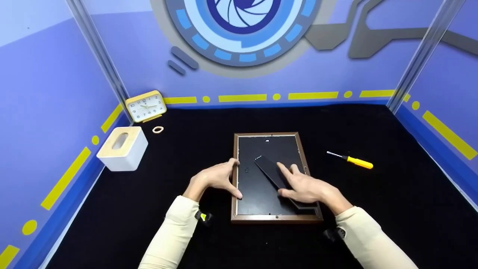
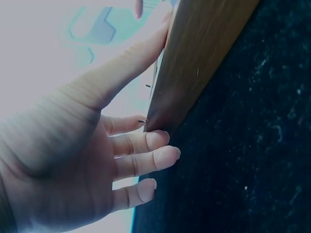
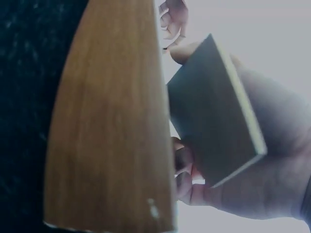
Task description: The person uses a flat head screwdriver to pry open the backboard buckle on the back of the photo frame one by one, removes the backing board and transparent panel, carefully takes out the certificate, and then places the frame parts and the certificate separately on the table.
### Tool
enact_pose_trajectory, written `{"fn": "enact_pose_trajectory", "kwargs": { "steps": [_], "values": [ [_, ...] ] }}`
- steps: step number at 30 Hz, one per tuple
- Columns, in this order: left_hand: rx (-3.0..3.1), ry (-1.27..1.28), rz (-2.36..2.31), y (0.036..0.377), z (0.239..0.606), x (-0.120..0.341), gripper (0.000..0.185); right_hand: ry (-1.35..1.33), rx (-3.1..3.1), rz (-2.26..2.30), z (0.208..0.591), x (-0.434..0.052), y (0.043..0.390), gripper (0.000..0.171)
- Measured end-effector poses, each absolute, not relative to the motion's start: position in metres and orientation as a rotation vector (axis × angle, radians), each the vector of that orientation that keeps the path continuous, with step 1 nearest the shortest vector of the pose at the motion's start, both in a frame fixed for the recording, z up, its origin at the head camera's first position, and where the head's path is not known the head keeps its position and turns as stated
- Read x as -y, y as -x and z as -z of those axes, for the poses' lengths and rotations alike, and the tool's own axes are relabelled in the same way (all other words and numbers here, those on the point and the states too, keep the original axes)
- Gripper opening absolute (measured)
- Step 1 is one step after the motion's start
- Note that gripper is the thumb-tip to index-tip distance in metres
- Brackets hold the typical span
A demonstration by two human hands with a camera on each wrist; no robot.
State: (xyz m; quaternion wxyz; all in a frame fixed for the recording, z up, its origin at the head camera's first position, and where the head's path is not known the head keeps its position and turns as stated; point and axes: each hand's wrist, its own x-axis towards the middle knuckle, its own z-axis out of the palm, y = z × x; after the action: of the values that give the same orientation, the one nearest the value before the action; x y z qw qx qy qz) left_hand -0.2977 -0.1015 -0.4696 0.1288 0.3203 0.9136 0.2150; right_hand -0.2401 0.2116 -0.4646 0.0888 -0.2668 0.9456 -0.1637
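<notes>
A brown wooden picture frame [image 1: 277, 217] lies with its black backing [image 1: 257, 179] facing up. My left hand [image 1: 216, 177] rests at the frame's left side; its thumb reaches over the rim onto the backing. In the left wrist view, the fingers of the left hand [image 2: 82, 145] extend nearly straight, fingertips right at the wooden edge. On the backing, a black easel stand [image 1: 270, 172] slants toward the lower right corner. My right hand [image 1: 306, 186] holds it between thumb and fingers. The right wrist view shows the easel stand's [image 3: 209, 116] thick end raised beside the frame's wooden side [image 3: 112, 121].
A yellow-handled screwdriver [image 1: 358, 162] lies right of the frame. At the far left stand a yellow alarm clock [image 1: 146, 106] and a white tissue box [image 1: 125, 157] with a wooden lid. A small pale ring [image 1: 158, 129] lies near them. Walls border the black-covered table [image 1: 179, 149].
</notes>
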Motion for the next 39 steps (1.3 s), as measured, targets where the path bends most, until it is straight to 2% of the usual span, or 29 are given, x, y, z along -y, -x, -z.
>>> {"fn": "enact_pose_trajectory", "kwargs": {
  "steps": [4, 7, 9, 12, 16, 19, 21, 26, 28, 35, 39],
  "values": [
    [-2.628, -0.901, -0.646, 0.299, 0.469, 0.103, 0.124, 0.81, -2.791, 0.549, 0.464, -0.213, 0.242, 0.081],
    [-2.603, -0.882, -0.704, 0.3, 0.467, 0.105, 0.125, 0.821, -2.776, 0.591, 0.463, -0.217, 0.243, 0.078],
    [-2.573, -0.874, -0.782, 0.302, 0.468, 0.107, 0.117, 0.821, -2.768, 0.619, 0.462, -0.219, 0.243, 0.077],
    [-2.485, -0.834, -1.03, 0.306, 0.472, 0.107, 0.095, 0.824, -2.759, 0.645, 0.462, -0.221, 0.243, 0.078],
    [-2.225, -0.634, -1.465, 0.312, 0.482, 0.105, 0.067, 0.833, -2.756, 0.661, 0.462, -0.221, 0.244, 0.079],
    [-1.995, -0.465, -1.676, 0.314, 0.49, 0.102, 0.06, 0.835, -2.763, 0.663, 0.462, -0.22, 0.243, 0.079],
    [-1.873, -0.411, -1.736, 0.314, 0.493, 0.101, 0.064, 0.836, -2.762, 0.662, 0.461, -0.22, 0.243, 0.079],
    [-1.682, -0.411, -1.761, 0.313, 0.497, 0.1, 0.092, 0.836, -2.763, 0.662, 0.461, -0.22, 0.243, 0.078],
    [-1.647, -0.414, -1.755, 0.313, 0.498, 0.1, 0.097, 0.835, -2.767, 0.655, 0.462, -0.22, 0.242, 0.079],
    [-1.545, -0.398, -1.832, 0.314, 0.504, 0.101, 0.097, 0.786, -2.779, 0.677, 0.464, -0.22, 0.241, 0.083],
    [-1.472, -0.416, -1.892, 0.316, 0.505, 0.103, 0.094, 0.837, -2.764, 0.719, 0.464, -0.222, 0.243, 0.075]
  ]
}}
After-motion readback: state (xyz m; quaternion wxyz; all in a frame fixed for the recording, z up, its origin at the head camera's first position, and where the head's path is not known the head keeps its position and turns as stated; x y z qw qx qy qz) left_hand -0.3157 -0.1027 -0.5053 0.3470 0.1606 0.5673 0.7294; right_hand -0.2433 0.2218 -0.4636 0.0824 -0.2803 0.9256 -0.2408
